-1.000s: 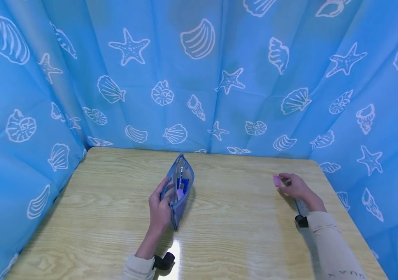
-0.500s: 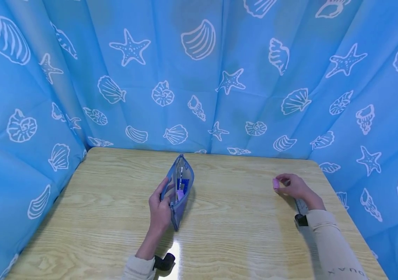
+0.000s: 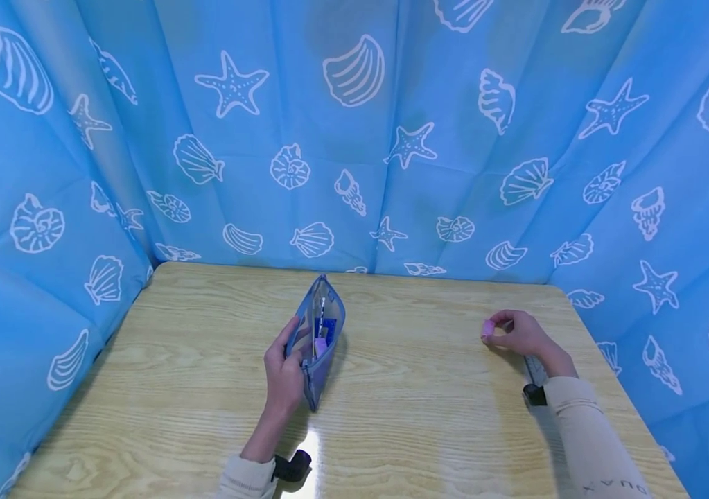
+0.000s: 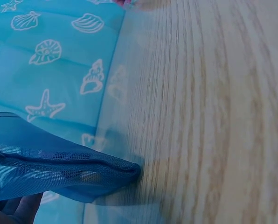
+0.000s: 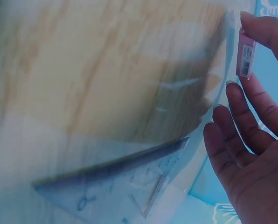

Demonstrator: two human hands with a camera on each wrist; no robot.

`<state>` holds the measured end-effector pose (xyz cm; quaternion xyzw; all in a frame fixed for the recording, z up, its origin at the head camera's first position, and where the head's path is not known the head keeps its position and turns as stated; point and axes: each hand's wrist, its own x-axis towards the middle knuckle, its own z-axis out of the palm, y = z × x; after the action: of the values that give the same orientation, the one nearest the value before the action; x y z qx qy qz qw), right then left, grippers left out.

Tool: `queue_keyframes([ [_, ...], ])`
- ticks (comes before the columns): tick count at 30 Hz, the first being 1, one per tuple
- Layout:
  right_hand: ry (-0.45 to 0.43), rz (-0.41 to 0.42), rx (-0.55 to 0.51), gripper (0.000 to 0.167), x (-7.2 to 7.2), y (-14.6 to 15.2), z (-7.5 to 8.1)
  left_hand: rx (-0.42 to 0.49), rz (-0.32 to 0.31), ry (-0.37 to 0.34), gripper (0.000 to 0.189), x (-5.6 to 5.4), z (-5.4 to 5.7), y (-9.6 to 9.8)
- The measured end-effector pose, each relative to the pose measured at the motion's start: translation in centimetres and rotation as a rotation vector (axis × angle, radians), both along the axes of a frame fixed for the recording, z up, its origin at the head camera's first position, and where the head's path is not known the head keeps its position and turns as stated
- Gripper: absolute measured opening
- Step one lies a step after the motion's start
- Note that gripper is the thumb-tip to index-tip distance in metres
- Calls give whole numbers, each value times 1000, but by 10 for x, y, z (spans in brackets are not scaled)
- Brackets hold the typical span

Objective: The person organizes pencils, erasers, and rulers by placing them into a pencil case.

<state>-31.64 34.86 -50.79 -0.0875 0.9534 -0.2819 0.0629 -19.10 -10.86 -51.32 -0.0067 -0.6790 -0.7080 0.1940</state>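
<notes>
My left hand (image 3: pixel 284 378) grips one side of a blue mesh zip pencil case (image 3: pixel 317 389), holding its mouth open on the table. Inside show a pen (image 3: pixel 322 313), a dark blue piece (image 3: pixel 331 324) and a lilac block (image 3: pixel 321 345). Over at the right of the table, my right hand (image 3: pixel 524 334) pinches a small pink eraser (image 3: pixel 488 328) between thumb and index finger. A barcode label marks the eraser (image 5: pixel 246 53) in the right wrist view, and the other fingers are spread beside it. In the left wrist view, the mesh hides most of the left hand.
A clear set square (image 5: pixel 129 186) lies on the table below the right hand, partly covered by the wrist in the head view. The wooden table (image 3: pixel 404 388) backs onto a blue curtain (image 3: pixel 354 138) with white shells, which also hangs along both sides.
My right hand has shifted slightly left with the eraser, which has turned a little in the fingers. The left hand and the pencil case have stayed in place.
</notes>
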Motion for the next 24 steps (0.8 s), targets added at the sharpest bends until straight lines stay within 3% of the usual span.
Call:
queue_keyframes([
  [12, 81, 35, -74, 44, 5, -5, -2, -16, 0, -23, 63, -2, 2, 1],
  [24, 66, 24, -133, 45, 15, -16, 2, -6, 5, -31, 64, 0, 3, 5],
])
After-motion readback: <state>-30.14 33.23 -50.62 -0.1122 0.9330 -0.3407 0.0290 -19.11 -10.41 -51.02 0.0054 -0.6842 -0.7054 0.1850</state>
